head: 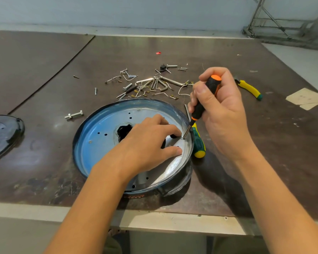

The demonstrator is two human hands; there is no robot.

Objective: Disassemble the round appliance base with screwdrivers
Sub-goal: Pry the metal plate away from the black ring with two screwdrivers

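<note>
The round appliance base (97, 136) lies upside down on the brown table, a blue-tinted metal plate with a black hole at its middle. My left hand (149, 142) rests on the plate, fingers spread towards its right rim. My right hand (218, 110) grips a black and orange screwdriver (204, 101). The screwdriver's tip sits on a small screw (182, 138) near the right rim, just beyond my left fingertips. A second screwdriver (198, 143) with a green and yellow handle lies on the table against the base's right side.
A heap of loose screws, bolts, hex keys and wire clips (151, 85) lies behind the base. A bolt with a nut (73, 114) lies to the left. A dark cover (2, 134) sits at the left edge. Yellow-handled pliers (250, 88) lie at the right.
</note>
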